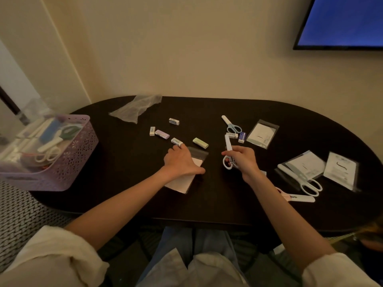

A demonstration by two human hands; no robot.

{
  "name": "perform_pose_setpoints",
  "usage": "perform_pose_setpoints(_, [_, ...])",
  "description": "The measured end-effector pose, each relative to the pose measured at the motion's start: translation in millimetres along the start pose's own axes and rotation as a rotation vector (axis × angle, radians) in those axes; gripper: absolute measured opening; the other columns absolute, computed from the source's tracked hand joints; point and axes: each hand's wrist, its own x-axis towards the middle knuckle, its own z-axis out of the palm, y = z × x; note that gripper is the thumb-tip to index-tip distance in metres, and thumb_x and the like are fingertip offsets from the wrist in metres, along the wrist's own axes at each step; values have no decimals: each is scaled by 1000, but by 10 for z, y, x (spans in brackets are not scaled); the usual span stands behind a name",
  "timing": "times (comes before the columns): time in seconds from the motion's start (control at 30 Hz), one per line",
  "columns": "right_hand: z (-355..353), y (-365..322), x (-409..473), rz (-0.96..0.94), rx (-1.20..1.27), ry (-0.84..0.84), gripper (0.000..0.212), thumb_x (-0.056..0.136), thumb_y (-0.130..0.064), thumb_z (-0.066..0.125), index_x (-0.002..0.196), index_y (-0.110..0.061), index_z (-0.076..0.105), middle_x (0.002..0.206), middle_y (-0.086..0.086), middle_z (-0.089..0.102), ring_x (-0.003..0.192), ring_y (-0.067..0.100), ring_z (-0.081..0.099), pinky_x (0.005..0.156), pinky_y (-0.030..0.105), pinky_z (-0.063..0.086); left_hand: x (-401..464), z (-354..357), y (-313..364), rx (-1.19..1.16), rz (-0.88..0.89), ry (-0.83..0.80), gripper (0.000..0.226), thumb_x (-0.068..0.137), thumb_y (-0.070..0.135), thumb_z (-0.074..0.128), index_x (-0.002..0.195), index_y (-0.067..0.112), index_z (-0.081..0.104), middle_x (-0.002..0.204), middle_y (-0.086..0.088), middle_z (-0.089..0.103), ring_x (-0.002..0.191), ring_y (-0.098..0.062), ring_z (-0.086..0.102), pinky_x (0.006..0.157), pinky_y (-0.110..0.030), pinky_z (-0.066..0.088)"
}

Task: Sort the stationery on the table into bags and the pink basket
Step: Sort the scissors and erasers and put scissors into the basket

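Currently, nearest edge: pink scissors (298, 197) lying flat on table (128, 162).
Left hand (182, 162): fingers flat, pressing clear bag (186, 175).
Right hand (241, 160): gripping capped white scissors (228, 154), cap pointing away.
Middle: erasers (200, 142) scattered loose.
Far left: pink basket (68, 162), partly filled.

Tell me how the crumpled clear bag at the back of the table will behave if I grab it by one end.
The clear bag looks like thin, wrinkled film, so it will likely flop and sag. It appears empty, so probably very light, and a push may slide it on the dark table.
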Motion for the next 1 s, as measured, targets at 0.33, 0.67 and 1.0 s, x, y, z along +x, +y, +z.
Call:
perform_pose_setpoints(0.33, [68, 31, -57, -198, -144, -90, 37, 97, -4, 45, 129, -21, 55, 107, 4, 59, 78, 8, 59, 73, 24, 52, -97, -13, -255, -198, 230, 73, 100, 59, 46, 84, 137, 14, 30, 134, -8, 30, 126, -23, 31, 100, -35, 39])
perform_pose_setpoints(0.67, [198, -44, -86, -203, -158, -187, 5, 86, -20, 69, 87, -15, 71, 96, 2, 65, 91, 13, 60, 69, 22, 46, -179, -29, -313, -190, 439, 143, 109, 64, 40, 82, 148, 12, 18, 140, -4, 23, 131, -18, 25, 112, -35, 28])
perform_pose_setpoints(1.0, [218, -107, -116, -165, -111, -216, 12, 86, -17, 68, 93, -9, 72, 102, 12, 68, 85, 14, 60, 68, 21, 48, -128, 69, -291, -255, 448, 213, 88, 77, 42, 74, 146, 14, 28, 145, -2, 37, 133, -16, 34, 110, -36, 30])
